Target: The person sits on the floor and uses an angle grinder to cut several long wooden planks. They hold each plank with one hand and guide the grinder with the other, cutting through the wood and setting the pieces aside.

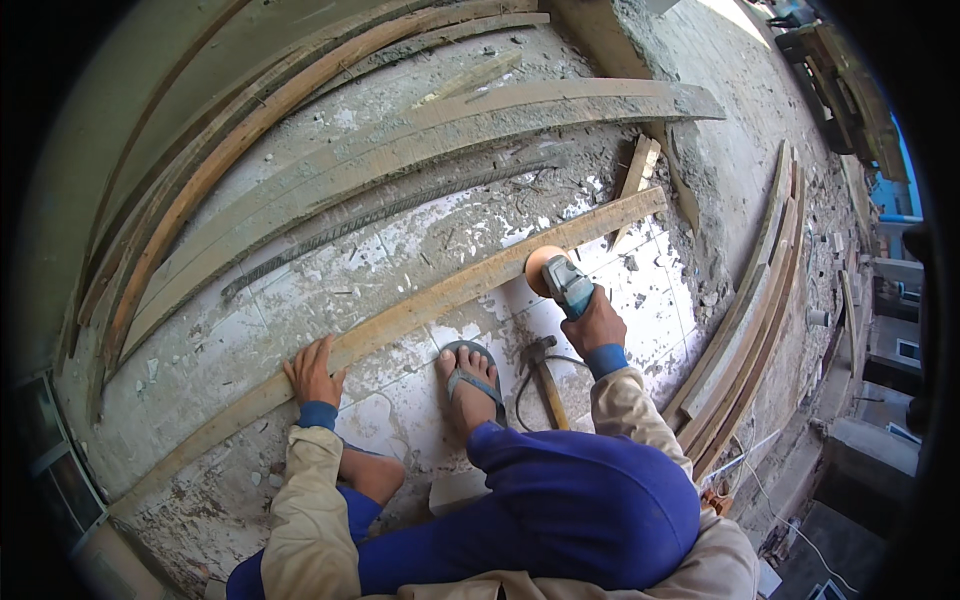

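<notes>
One bent leg in blue trousers (590, 490) is nearest, with a foot (470, 408) in a dark sandal (480, 383) on the littered tile floor (645, 292). Beside the foot lies a hammer (551, 390) with a yellow handle, not in use. The left hand (314, 374) rests on a long plank (420, 308), fingers laid out and not wrapped round it, seemingly to steady the wood. The right hand (598, 326) is closed round the body of a grinder (570, 285). Its orange disc (539, 270) is at the plank's near edge; whether it spins, I cannot tell. The plank runs slantwise just beyond the foot, its right end over a short wood scrap (639, 165). By my reading, the step in hand is grinding or smoothing the plank. The next move calls for a firm left hand and a light, level sweep along the wood, fingers well clear of the disc. Beyond lie a wide board (450, 122) and more long boards (285, 100) near the wall (110, 130)
</notes>
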`<action>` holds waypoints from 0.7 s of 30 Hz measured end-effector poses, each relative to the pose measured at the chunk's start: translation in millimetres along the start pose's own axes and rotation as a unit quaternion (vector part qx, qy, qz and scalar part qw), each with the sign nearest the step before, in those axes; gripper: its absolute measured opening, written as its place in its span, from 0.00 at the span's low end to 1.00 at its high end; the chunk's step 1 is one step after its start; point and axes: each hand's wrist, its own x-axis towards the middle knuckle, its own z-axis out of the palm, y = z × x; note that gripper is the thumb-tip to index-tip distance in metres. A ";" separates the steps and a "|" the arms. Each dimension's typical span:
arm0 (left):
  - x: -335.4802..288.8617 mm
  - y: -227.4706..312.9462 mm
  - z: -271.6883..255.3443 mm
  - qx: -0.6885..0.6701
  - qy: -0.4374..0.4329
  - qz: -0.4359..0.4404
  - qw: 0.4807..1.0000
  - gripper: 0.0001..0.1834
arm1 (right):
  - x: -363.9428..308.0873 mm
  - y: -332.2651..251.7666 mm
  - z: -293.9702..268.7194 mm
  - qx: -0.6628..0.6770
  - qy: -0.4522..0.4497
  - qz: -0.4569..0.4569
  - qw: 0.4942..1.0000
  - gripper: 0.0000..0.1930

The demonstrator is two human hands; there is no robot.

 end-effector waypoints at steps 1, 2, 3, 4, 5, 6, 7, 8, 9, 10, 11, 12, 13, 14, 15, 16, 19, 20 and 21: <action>0.2 0.1 -0.2 0.005 -0.007 -0.005 1.000 0.46 | 0.6 0.3 -0.1 0.000 0.004 0.005 1.000 0.31; 0.3 0.0 -0.5 0.003 -0.005 -0.002 1.000 0.46 | 0.9 0.8 -0.2 0.000 0.008 0.011 1.000 0.32; 0.1 -0.4 -0.8 0.003 -0.006 -0.001 1.000 0.46 | 1.1 1.9 -0.5 0.000 0.005 0.009 1.000 0.32; -0.1 -0.6 -1.0 0.007 -0.009 -0.001 1.000 0.45 | 2.0 3.8 -1.5 0.000 0.003 0.007 1.000 0.32; -0.3 -0.9 -1.2 0.002 -0.006 0.002 1.000 0.45 | 2.7 5.9 -2.4 0.001 0.002 0.005 1.000 0.33; -0.5 -1.2 -1.4 0.001 -0.005 0.003 1.000 0.45 | 4.1 7.2 -2.0 -0.001 -0.005 0.005 1.000 0.34; -0.6 -1.0 -1.3 0.002 -0.013 -0.001 1.000 0.45 | 4.7 8.6 -1.2 -0.001 -0.004 0.004 1.000 0.34; -0.4 -0.8 -1.2 0.000 -0.008 0.002 1.000 0.45 | 5.4 9.0 0.7 -0.001 -0.004 0.006 1.000 0.34; -0.3 -0.2 -1.0 0.001 -0.011 -0.002 1.000 0.45 | 6.3 9.2 2.5 0.000 -0.002 0.007 1.000 0.34; 0.1 0.1 -1.3 0.002 -0.012 -0.005 1.000 0.45 | 7.1 8.8 4.6 0.000 0.003 0.018 1.000 0.34; 0.2 0.3 -1.7 0.002 -0.011 -0.005 1.000 0.46 | 7.9 8.7 6.2 0.002 0.010 0.030 1.000 0.34; 0.1 1.0 -1.8 0.001 -0.010 -0.005 1.000 0.46 | 9.2 9.1 6.8 0.002 0.017 0.041 0.999 0.34; -0.1 1.2 -2.3 0.003 -0.011 -0.007 1.000 0.46 | 11.1 10.6 5.8 0.017 0.028 0.063 0.997 0.32; -0.1 1.1 -3.1 -0.005 -0.005 -0.001 1.000 0.46 | 14.4 13.8 2.2 0.015 0.044 0.071 0.996 0.31; 0.4 1.5 -3.7 -0.009 -0.001 0.003 1.000 0.46 | 18.5 17.7 -2.9 0.010 0.055 0.087 0.995 0.31; 0.3 0.8 -5.5 -0.010 -0.016 -0.005 1.000 0.46 | 21.6 22.3 -9.3 -0.009 0.052 0.089 0.995 0.31; 5.9 5.6 -9.3 -0.017 -0.024 0.006 1.000 0.45 | 18.3 28.9 -19.0 -0.013 0.064 0.049 0.997 0.30; 10.6 11.1 -9.1 -0.024 -0.019 0.019 0.999 0.44 | 16.4 27.7 -19.4 -0.013 0.057 0.042 0.997 0.30; 16.7 19.1 -7.7 -0.033 -0.013 0.032 0.999 0.44 | 13.6 25.2 -18.3 -0.010 0.051 0.031 0.998 0.30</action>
